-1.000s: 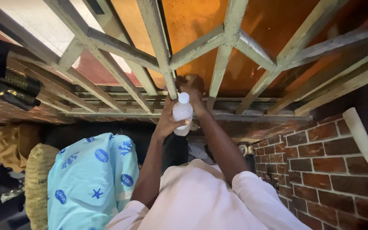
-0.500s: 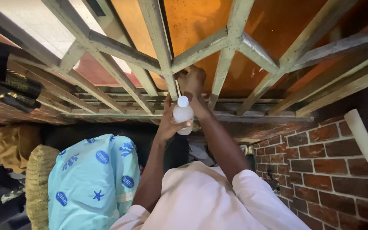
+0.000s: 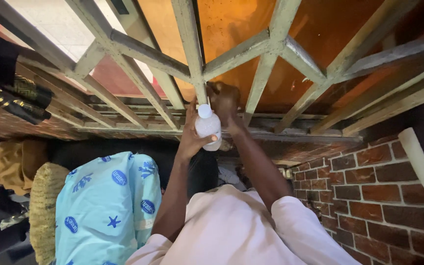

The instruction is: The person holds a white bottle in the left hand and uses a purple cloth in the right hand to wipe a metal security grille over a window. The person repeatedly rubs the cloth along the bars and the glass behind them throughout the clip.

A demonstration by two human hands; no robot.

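both hands are raised to the painted metal window grille [image 3: 192, 54]. left hand [image 3: 191, 137] wraps around a small clear plastic bottle [image 3: 208, 128] with a white cap, held upright just below the bars. right hand [image 3: 224, 100] is closed against a bar joint, pinching something too small to make out. bottle looks capped, so any pouring seems undone. left lies a pale blue printed cloth [image 3: 106, 201]; right, a brick wall [image 3: 374, 186].

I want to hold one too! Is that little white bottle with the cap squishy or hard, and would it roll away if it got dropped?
The small white bottle looks like thin plastic, so probably a bit squeezable and unlikely to shatter. The left hand holds it alone, so it seems light. Its rounded body would likely roll if dropped on its side. The right hand is up at the metal grille.
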